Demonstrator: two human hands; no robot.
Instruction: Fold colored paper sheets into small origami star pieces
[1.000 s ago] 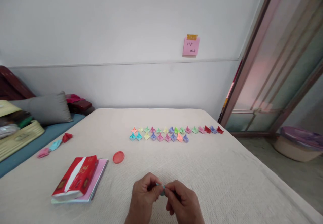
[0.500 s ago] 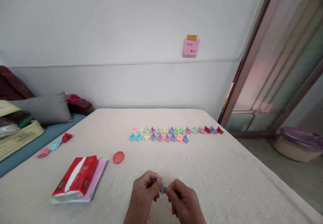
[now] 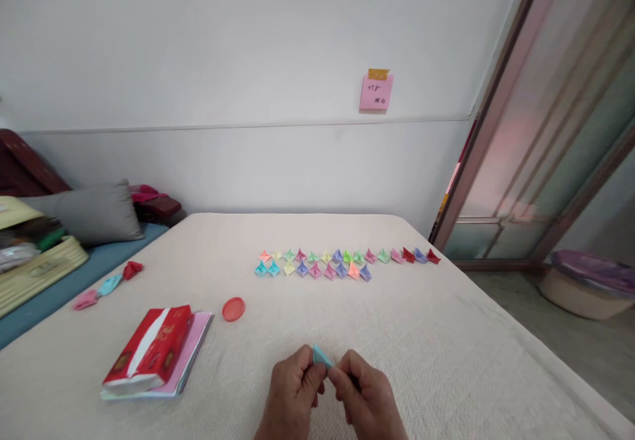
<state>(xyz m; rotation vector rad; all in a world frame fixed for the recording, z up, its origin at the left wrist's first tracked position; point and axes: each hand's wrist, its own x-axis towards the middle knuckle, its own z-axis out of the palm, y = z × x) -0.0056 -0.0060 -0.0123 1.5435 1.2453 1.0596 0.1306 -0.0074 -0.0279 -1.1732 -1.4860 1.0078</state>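
Note:
A small light-blue piece of folded paper point(image 3: 321, 356) is pinched between my two hands, low in the middle of the view. My left hand point(image 3: 292, 387) grips its left side with thumb and bent fingers. On its lower right corner, the thumb and forefinger of my right hand point(image 3: 364, 387) are closed. The fingers cover part of the paper. Beyond the hands, small folded paper pieces point(image 3: 315, 269) in many colours stand in two rows across the table.
Left of the hands, a red tissue pack point(image 3: 151, 347) lies on a stack of coloured paper point(image 3: 191, 354). A red round lid point(image 3: 233, 309) lies near it. Three folded pieces, one of them blue point(image 3: 110, 285), sit by the left edge. A pink note point(image 3: 376, 92) hangs on the wall.
My left hand has shifted slightly right, closer to my right hand. The blue paper has turned, and its pointed upper part now shows above the fingers.

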